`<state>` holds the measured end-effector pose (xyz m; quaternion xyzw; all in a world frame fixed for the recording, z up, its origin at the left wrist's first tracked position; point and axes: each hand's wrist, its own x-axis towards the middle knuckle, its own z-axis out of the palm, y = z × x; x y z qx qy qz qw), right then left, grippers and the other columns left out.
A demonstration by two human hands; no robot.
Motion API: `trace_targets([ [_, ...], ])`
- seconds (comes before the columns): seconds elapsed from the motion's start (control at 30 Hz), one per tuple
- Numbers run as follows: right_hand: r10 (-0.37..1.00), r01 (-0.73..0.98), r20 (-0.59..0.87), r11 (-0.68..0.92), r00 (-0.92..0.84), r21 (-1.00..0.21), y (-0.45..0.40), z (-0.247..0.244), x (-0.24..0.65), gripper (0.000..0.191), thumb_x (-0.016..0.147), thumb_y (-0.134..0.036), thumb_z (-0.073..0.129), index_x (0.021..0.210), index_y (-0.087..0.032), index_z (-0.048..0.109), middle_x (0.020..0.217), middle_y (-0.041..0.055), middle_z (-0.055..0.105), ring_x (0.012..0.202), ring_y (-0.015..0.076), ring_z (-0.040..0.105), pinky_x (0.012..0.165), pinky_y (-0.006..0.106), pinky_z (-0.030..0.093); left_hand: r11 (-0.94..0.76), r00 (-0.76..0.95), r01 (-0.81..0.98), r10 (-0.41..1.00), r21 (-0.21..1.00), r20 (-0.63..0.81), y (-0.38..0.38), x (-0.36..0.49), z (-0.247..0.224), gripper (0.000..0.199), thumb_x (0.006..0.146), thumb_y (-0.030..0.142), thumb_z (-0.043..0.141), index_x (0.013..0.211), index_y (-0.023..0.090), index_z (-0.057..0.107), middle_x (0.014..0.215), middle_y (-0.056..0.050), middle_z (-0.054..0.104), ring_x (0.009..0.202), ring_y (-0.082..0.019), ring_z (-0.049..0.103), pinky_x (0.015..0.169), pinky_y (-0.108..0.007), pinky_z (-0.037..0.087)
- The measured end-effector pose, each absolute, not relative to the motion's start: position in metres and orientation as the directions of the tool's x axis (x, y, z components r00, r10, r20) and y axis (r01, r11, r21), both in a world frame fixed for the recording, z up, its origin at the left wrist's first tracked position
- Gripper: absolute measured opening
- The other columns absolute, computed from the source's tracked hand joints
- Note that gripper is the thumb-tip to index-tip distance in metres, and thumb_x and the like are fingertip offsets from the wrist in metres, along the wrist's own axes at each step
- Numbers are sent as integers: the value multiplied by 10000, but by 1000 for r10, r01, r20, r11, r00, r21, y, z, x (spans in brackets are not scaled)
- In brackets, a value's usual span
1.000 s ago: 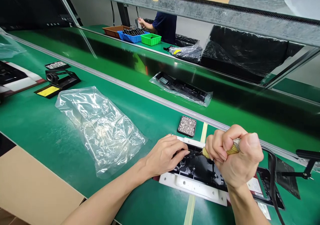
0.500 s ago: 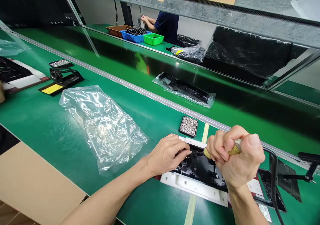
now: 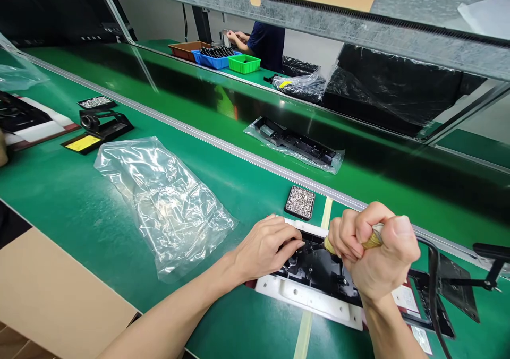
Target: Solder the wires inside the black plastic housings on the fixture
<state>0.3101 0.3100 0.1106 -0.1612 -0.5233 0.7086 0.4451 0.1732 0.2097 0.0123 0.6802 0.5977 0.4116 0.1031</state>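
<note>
A black plastic part (image 3: 319,268) lies in a white fixture (image 3: 306,299) on the green bench. My right hand (image 3: 374,253) is wrapped round a yellow-handled tool (image 3: 373,239) with a black cable, its tip pointing down-left at the part. My left hand (image 3: 271,245) rests over the left end of the part, thumb and fingertips close together near the tool tip; whether anything is between them is too small to tell. Just behind the fixture sits a small black tray of metal screws (image 3: 300,202).
A clear plastic bag (image 3: 167,205) lies to the left. Across a metal rail, a black part on plastic (image 3: 297,144) rests on the green surface. A metal shelf edge (image 3: 303,19) crosses above. A person (image 3: 266,45) works behind coloured bins (image 3: 244,63).
My right hand has shifted very slightly left with the tool. The far person's hands have moved a little. My left hand stays in place.
</note>
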Motion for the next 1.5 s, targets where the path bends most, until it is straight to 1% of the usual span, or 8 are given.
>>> trace_targets([
  [0.5, 804, -466, 255, -31, -537, -884, 310, 108, 308, 473, 902, -510, 576, 569, -201, 446, 397, -57, 313, 356, 74, 253, 362, 199, 247, -278, -42, 728, 894, 627, 446, 208, 171, 10, 105, 1032, 225, 567, 955, 173, 616, 825, -3, 669, 744, -160, 559, 752, -333, 370],
  [0.9, 756, -474, 292, -28, -586, -880, 309, 97, 306, 412, 937, -460, 514, 617, -212, 440, 431, -63, 334, 387, 83, 281, 389, 210, 262, -255, -48, 738, 904, 625, 425, 205, 166, 6, 146, 1044, 235, 535, 936, 178, 616, 835, -15, 669, 765, -164, 561, 763, -343, 391],
  [1.0, 720, -469, 311, -22, -621, -883, 312, 91, 311, 387, 957, -449, 487, 652, -212, 461, 458, -58, 354, 404, 88, 303, 409, 219, 277, -249, -47, 735, 909, 631, 414, 205, 165, 5, 153, 1049, 247, 529, 943, 178, 616, 841, -15, 670, 774, -165, 560, 771, -345, 389],
  [1.1, 639, -455, 319, -54, -700, -889, 318, 86, 317, 377, 969, -455, 457, 681, -213, 466, 484, -54, 364, 419, 95, 317, 425, 230, 282, -247, -51, 728, 911, 639, 409, 206, 164, 5, 149, 1049, 247, 530, 944, 180, 611, 844, -9, 670, 776, -164, 552, 773, -345, 381],
  [1.27, 480, -420, 324, -106, -816, -901, 328, 92, 322, 367, 968, -445, 472, 691, -204, 473, 532, -38, 420, 443, 105, 380, 467, 276, 371, -255, -52, 729, 905, 635, 423, 205, 163, 5, 135, 1046, 222, 532, 941, 180, 605, 842, 1, 668, 765, -158, 543, 773, -340, 370],
  [1.33, 505, -406, 305, -101, -808, -908, 327, 97, 319, 360, 965, -435, 504, 693, -201, 478, 548, -36, 438, 449, 107, 409, 484, 292, 411, -261, -50, 728, 902, 634, 428, 205, 163, 5, 123, 1044, 216, 538, 947, 182, 605, 850, 5, 669, 769, -156, 543, 774, -336, 370],
  [1.43, 619, -377, 268, -48, -738, -925, 324, 99, 316, 349, 996, -410, 494, 716, -203, 477, 571, -38, 449, 471, 110, 445, 510, 296, 442, -267, -47, 723, 901, 638, 431, 204, 164, 5, 113, 1043, 214, 544, 952, 182, 602, 857, 11, 669, 768, -151, 541, 776, -333, 370],
  [1.5, 615, -372, 282, -21, -737, -928, 323, 96, 317, 341, 1006, -391, 485, 721, -203, 476, 571, -40, 447, 479, 108, 442, 514, 291, 441, -265, -48, 722, 902, 639, 429, 204, 164, 5, 111, 1043, 214, 545, 952, 182, 600, 856, 11, 667, 767, -151, 538, 776, -335, 370],
])
